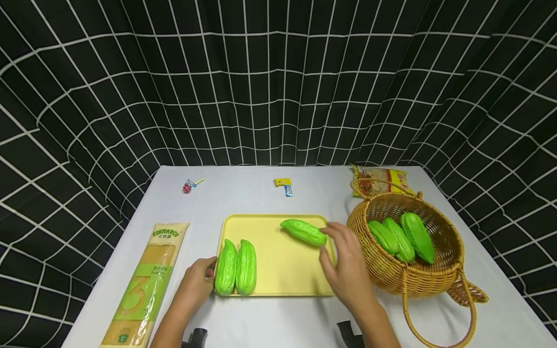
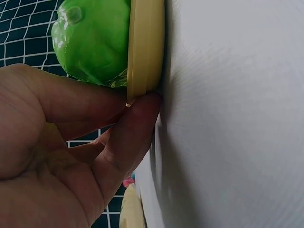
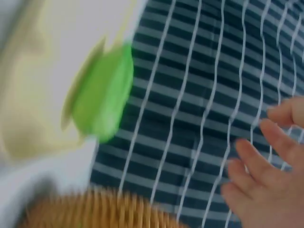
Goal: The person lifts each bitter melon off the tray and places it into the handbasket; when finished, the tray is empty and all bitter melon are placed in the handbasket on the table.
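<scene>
A yellow tray (image 1: 278,261) lies in the middle of the white table. Two green ridged gourds (image 1: 226,267) (image 1: 246,267) lie side by side at its left front. A third gourd (image 1: 303,232) lies slanted at its far right. My left hand (image 1: 197,282) rests at the tray's left front corner; in the left wrist view a straight finger (image 2: 137,123) presses the tray rim (image 2: 145,47) below a gourd (image 2: 92,40). My right hand (image 1: 344,263) hovers over the tray's right edge with spread fingers, holding nothing, just right of the third gourd (image 3: 104,95).
A wicker basket (image 1: 391,275) with three more gourds (image 1: 402,237) stands right of the tray, its handle folded forward. A pasta pack (image 1: 145,285) lies at the left. A lollipop (image 1: 188,187), small sweets (image 1: 285,186) and a snack bag (image 1: 383,179) lie at the back.
</scene>
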### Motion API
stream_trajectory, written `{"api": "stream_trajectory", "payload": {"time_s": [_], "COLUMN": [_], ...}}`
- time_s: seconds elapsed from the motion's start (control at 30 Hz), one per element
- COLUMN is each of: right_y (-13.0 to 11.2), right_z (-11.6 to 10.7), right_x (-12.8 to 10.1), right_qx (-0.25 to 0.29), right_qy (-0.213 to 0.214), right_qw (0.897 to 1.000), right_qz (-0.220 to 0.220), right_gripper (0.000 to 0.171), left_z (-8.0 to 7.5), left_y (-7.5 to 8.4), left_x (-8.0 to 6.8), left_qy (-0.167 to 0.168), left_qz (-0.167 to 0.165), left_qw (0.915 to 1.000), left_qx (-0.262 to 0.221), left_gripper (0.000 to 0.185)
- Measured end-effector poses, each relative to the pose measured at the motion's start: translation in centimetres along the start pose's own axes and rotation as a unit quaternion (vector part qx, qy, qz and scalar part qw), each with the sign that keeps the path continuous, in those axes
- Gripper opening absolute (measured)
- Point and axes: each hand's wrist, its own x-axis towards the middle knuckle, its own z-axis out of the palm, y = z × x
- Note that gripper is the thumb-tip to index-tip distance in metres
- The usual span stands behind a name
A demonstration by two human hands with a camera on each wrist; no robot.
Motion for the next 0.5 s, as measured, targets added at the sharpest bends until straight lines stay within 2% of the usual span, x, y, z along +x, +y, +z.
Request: {"api": "stream_trajectory", "payload": {"time_s": [0.1,0.27,0.4,0.5], "right_y": [-1.5,-3.3,-4.1,-4.7], "right_z": [1.9,4.8,6.4,7.2], "right_x": [-0.8,-2.4,-3.1,-3.1], "right_qx": [-0.009,-0.018,-0.011,-0.007], "right_qy": [-0.101,-0.245,-0.307,-0.324], "right_qw": [0.995,0.969,0.952,0.946], "right_qz": [0.0,0.01,0.01,0.002], "right_gripper": [0.043,0.057,0.063,0.063], "left_z": [0.0,0.1,0.1,0.1], "left_y": [0.0,0.1,0.0,0.0], "left_x": [0.0,0.0,0.0,-0.1], "left_qy": [-0.001,0.003,0.005,0.005], "left_qz": [0.0,0.002,0.007,0.007], "left_qw": [1.0,1.0,1.0,0.9999], "left_qx": [0.001,0.003,0.005,0.006], "left_gripper": [0.048,0.048,0.047,0.046]}}
